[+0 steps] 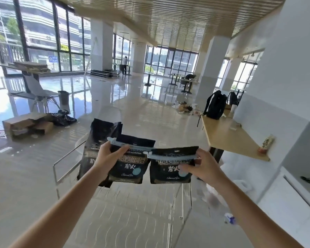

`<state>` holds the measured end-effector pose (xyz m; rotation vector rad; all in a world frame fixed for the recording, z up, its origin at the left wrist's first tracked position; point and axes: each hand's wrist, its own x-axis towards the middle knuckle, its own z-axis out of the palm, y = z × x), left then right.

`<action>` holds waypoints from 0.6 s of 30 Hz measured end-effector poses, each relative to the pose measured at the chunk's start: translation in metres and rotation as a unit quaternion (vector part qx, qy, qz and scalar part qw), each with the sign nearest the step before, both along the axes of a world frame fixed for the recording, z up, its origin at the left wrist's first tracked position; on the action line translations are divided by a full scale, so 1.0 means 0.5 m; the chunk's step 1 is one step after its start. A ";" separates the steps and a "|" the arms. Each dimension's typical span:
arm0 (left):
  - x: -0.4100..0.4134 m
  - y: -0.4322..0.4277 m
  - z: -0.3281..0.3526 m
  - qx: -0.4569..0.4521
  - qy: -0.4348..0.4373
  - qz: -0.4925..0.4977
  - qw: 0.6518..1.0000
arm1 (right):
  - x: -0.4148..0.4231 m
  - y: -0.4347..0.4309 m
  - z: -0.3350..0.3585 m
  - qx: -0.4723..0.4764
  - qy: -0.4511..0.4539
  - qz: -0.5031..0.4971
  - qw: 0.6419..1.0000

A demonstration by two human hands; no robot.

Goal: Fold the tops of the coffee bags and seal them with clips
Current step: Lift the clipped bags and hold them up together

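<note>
Three black coffee bags are in front of me over a clear acrylic table (132,208). The left bag (98,135) stands tall with its top unfolded. The middle bag (131,167) has its top folded down under a light blue clip (121,144); my left hand (108,156) grips it at the clip's left end. The right bag (170,173) is folded too, with another light blue clip (170,155) across it. My right hand (201,167) holds this bag at the clip's right end.
A wooden table (227,140) with a black backpack (215,104) stands to the right. Cardboard boxes (25,126) and dark cloth lie on the glossy floor at left. A white counter (293,203) runs along the right wall. A person stands far back.
</note>
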<state>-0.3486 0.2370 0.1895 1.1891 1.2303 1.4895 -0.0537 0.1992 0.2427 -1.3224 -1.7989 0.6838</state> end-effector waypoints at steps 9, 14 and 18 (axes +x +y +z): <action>0.017 0.071 -0.050 0.013 0.025 -0.095 0.995 | -0.058 0.066 -0.093 -0.023 -0.051 0.019 0.998; 0.017 0.092 -0.106 -0.039 -0.056 -0.042 0.997 | -0.047 0.073 -0.108 -0.011 -0.114 -0.040 0.993; 0.026 0.086 -0.113 -0.053 0.003 -0.053 0.997 | -0.029 0.073 -0.094 -0.027 -0.168 0.002 0.985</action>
